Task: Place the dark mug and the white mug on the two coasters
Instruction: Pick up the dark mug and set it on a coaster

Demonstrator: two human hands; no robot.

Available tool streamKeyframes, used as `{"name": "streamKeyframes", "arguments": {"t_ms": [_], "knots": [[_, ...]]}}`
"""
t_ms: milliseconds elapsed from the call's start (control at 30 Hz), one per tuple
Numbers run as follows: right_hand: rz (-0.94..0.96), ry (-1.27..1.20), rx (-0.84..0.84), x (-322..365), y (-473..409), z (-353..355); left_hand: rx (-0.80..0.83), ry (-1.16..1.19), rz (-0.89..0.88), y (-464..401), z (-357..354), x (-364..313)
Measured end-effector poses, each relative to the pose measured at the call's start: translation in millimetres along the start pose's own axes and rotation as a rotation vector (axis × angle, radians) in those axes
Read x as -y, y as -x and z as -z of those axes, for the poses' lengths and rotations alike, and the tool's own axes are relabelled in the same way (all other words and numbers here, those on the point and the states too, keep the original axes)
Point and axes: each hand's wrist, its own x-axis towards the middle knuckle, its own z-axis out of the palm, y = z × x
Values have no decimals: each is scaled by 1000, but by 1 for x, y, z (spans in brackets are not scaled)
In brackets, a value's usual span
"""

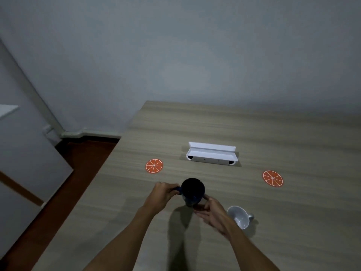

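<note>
The dark mug (193, 191) is upright and lifted a little above the wooden table (254, 130). My left hand (162, 194) grips its handle on the left side. My right hand (213, 212) touches the mug's lower right side with fingers spread. The white mug (239, 217) stands on the table just right of my right hand, with its handle pointing right. Two orange-slice coasters lie flat on the table: the left coaster (154, 166) beyond my left hand, the right coaster (272, 178) far to the right. Both coasters are bare.
A white open box (212, 154) lies between the two coasters, farther back. The table's left edge runs diagonally past the left coaster, with brown floor (82, 159) below. A grey wall stands behind the table.
</note>
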Motion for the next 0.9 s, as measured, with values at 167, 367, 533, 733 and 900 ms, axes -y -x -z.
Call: {"name": "streamKeyframes", "arguments": {"t_ms": [167,367,533,733,900], "knots": [[28,-78,29,37,-11,-38,-83,3,32,-11,37,5],[91,59,58,68,-32,-90,-156,-25,71,-28,85,28],[79,32,72,89,-64,-132,-172,-43,86,-56,118,70],[59,18,14,108,-124,-181,-131,-64,93,-94,135,137],[5,-28,11,103,-170,-202,-91,-19,145,-111,128,185]]}}
